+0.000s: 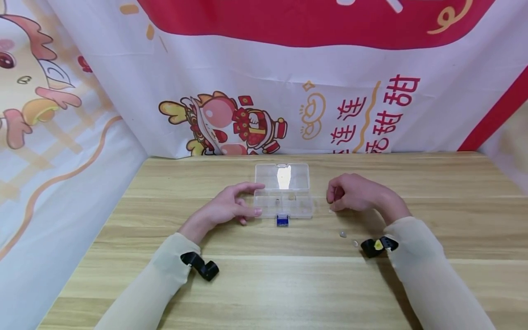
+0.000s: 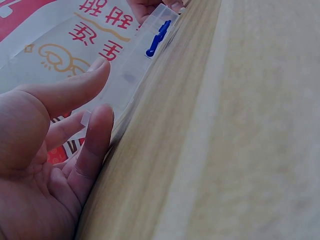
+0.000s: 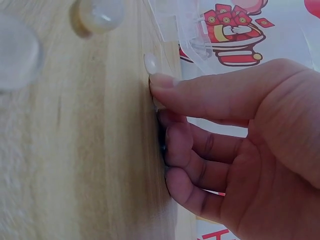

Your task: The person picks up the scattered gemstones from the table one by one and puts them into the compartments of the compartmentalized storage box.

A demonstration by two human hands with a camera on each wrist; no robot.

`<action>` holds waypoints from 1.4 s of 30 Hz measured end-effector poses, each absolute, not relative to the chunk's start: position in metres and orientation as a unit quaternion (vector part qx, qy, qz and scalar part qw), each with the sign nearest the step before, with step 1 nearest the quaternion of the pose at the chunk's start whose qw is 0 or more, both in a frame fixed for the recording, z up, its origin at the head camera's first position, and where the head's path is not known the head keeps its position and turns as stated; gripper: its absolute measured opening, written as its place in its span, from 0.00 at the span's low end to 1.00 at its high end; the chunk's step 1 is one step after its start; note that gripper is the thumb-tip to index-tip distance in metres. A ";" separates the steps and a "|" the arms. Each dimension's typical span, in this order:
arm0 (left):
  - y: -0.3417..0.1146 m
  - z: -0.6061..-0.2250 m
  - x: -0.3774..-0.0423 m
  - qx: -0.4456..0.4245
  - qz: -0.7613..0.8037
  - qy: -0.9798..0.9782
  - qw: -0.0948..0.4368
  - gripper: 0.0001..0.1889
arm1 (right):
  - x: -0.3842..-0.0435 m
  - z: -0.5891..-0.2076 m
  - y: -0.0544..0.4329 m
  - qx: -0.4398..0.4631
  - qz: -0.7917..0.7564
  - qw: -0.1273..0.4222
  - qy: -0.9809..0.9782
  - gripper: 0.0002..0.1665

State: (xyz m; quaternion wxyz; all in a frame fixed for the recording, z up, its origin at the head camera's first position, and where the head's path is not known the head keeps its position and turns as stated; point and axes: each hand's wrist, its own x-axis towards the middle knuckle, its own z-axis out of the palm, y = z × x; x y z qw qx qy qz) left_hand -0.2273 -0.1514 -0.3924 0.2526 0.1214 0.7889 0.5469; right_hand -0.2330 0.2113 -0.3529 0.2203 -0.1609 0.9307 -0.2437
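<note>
In the head view, a clear plastic compartment box [image 1: 267, 210] stands on the wooden tabletop [image 1: 255, 288], between the two hands; its lid [image 1: 266, 176] is raised and leans away to the back, its blue latch [image 1: 282, 221] is at the near side, and a few small pieces lie inside; the left hand [image 1: 222, 208] is at the left end of the box, with thumb and index finger spread apart there; the right hand [image 1: 356, 192] is to the right of the box, its fingers curled, low over the wood; near it lie a grey stone [image 1: 343, 234] and a pale stone [image 1: 355, 243], apart from each other; behind hangs a printed cloth [image 1: 247, 68]

In the left wrist view, the left thumb and fingers are bent a little and the thumb tip stands apart from the fingertips, just beside the box

In the right wrist view, the right thumb touches a small white stone [image 3: 149, 63]; the index finger is mostly hidden, so I cannot tell if it clamps the stone too
</note>
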 end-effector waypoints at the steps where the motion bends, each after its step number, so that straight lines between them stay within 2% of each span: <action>1: -0.151 -0.392 -0.227 0.121 0.547 0.789 0.252 0.39 | -0.233 -0.353 0.211 -0.160 -0.244 0.221 0.931 0.06; 42: -0.150 -0.393 -0.227 0.124 0.538 0.800 0.236 0.39 | -0.235 -0.357 0.210 -0.173 -0.233 0.210 0.934 0.07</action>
